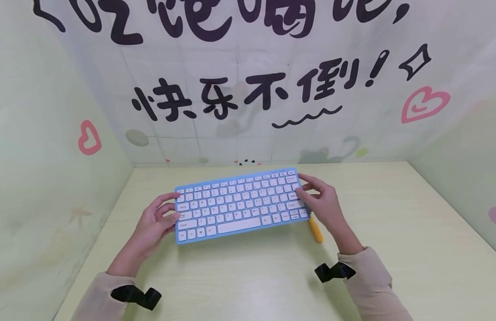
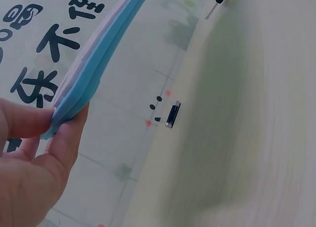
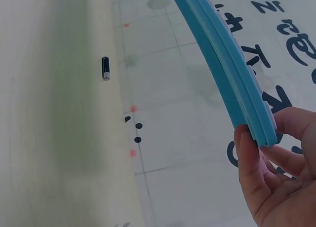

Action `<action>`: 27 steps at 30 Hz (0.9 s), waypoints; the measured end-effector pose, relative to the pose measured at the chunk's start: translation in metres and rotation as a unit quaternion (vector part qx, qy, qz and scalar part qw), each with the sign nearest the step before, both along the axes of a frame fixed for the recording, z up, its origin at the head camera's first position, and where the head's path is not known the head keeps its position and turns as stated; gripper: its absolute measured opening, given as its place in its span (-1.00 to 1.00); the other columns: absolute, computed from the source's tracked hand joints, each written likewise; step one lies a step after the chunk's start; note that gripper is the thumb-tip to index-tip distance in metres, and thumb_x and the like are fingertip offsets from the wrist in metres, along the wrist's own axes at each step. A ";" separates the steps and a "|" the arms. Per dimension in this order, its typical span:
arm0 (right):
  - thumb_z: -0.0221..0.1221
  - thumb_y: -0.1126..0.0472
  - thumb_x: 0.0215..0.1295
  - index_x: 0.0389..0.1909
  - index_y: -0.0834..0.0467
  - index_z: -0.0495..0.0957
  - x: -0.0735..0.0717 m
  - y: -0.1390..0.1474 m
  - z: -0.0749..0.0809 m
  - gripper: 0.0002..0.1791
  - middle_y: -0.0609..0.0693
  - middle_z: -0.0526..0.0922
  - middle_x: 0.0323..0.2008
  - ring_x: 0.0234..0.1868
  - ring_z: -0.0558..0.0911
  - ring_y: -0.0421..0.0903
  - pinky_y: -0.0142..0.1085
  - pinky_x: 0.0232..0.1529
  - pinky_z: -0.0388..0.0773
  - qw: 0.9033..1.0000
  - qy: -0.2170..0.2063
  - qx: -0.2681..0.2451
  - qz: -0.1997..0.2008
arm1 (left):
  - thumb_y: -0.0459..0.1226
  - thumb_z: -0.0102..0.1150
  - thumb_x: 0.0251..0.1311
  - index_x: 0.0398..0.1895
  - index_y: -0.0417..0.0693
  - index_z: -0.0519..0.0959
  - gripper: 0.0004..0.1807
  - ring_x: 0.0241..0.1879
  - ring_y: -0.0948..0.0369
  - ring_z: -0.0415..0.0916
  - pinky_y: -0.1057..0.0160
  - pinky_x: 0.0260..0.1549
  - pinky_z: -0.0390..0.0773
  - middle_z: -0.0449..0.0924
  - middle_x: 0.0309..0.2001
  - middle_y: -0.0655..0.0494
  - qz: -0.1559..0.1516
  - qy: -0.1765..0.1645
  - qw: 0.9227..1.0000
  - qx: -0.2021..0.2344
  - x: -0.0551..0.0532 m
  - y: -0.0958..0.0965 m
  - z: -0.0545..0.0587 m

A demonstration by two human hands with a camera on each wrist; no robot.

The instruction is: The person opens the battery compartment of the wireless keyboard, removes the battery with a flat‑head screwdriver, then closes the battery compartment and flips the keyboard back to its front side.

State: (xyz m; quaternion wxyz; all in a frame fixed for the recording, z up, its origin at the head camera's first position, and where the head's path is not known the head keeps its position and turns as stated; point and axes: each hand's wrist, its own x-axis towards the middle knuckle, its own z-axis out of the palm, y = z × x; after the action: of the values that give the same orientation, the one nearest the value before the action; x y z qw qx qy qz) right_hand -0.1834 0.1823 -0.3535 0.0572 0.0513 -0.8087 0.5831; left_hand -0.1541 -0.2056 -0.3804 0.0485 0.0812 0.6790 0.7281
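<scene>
A light blue keyboard point(image 1: 239, 205) with white keys is held up over the table, its key side toward the head camera and its right end raised higher. My left hand point(image 1: 153, 218) grips the left end between thumb and fingers. At the opposite end my right hand point(image 1: 321, 198) pinches the edge. Both wrist views show the keyboard point(image 2: 94, 64) nearly edge-on, well clear of the tabletop. In the right wrist view the thumb and fingers of the right hand point(image 3: 281, 168) close on one corner of it.
A screwdriver with an orange handle point(image 1: 316, 228) lies on the table point(image 1: 248, 276), partly hidden behind the keyboard's right end. A small dark battery point(image 2: 173, 114) lies near the table's back edge, hidden from the head view. A printed backdrop point(image 1: 239, 138) stands behind.
</scene>
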 end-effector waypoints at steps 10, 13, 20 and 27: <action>0.14 0.21 0.25 0.31 0.18 0.21 -0.002 0.001 -0.017 -0.39 0.18 0.42 -0.29 -0.51 0.54 -0.02 -0.23 -0.54 0.56 0.993 -0.072 0.084 0.040 | -0.41 0.04 0.24 0.25 -0.23 0.15 -0.47 -0.29 0.18 0.57 0.22 -0.30 0.57 0.50 -0.18 0.03 -0.028 -0.013 0.999 -0.038 -0.005 -0.007 -0.006; 0.13 0.23 0.26 0.31 0.22 0.18 -0.002 0.003 -0.023 -0.38 0.18 0.41 -0.29 -0.50 0.53 -0.02 -0.18 -0.54 0.57 0.989 -0.098 0.095 0.052 | -0.38 0.06 0.23 0.26 -0.22 0.15 -0.45 -0.27 0.15 0.56 0.18 -0.27 0.56 0.47 -0.14 -0.04 -0.038 -0.029 0.997 -0.060 -0.006 -0.008 -0.010; 0.13 0.27 0.25 0.30 0.25 0.18 -0.003 0.000 -0.036 -0.39 0.18 0.43 -0.27 -0.46 0.53 -0.04 -0.21 -0.56 0.57 0.979 -0.151 0.120 0.069 | -0.36 0.03 0.26 0.28 -0.15 0.14 -0.46 -0.21 0.08 0.53 0.15 -0.24 0.55 0.45 -0.04 -0.19 -0.051 -0.082 0.987 -0.125 -0.011 -0.009 -0.022; 0.13 0.32 0.25 0.31 0.28 0.17 -0.001 -0.007 -0.048 -0.38 0.18 0.41 -0.24 -0.41 0.52 -0.04 -0.21 -0.56 0.57 0.973 -0.172 0.134 0.074 | -0.42 -0.07 0.28 0.26 -0.14 0.14 -0.52 -0.20 0.06 0.51 0.12 -0.25 0.55 0.44 -0.01 -0.22 -0.038 -0.105 0.980 -0.167 -0.016 -0.009 -0.034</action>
State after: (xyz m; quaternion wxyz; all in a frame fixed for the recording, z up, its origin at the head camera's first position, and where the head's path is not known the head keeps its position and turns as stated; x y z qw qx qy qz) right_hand -0.1846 0.1750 -0.4013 -0.1336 0.0175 -0.8714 0.4718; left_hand -0.1702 -0.2142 -0.4140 0.1604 0.0211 0.7782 0.6068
